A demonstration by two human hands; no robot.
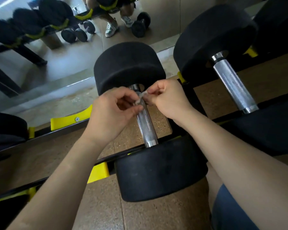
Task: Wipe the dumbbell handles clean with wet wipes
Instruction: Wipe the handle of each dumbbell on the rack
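Both hands meet over the middle dumbbell, which lies across the black rack rails with its knurled steel handle running away from the person. The left hand has its fingers curled and pinches one end of a small, crumpled wet wipe. The right hand pinches the other end, fingers folded in. The wipe is stretched between them at the far end of the handle, close under the far black head - whether it touches the steel I cannot tell. The nearer stretch of the handle is bare. To the right a second dumbbell sits on the same rack, well apart from the hands. Yellow cradles edge the rails, and a mirror stands behind the rack.
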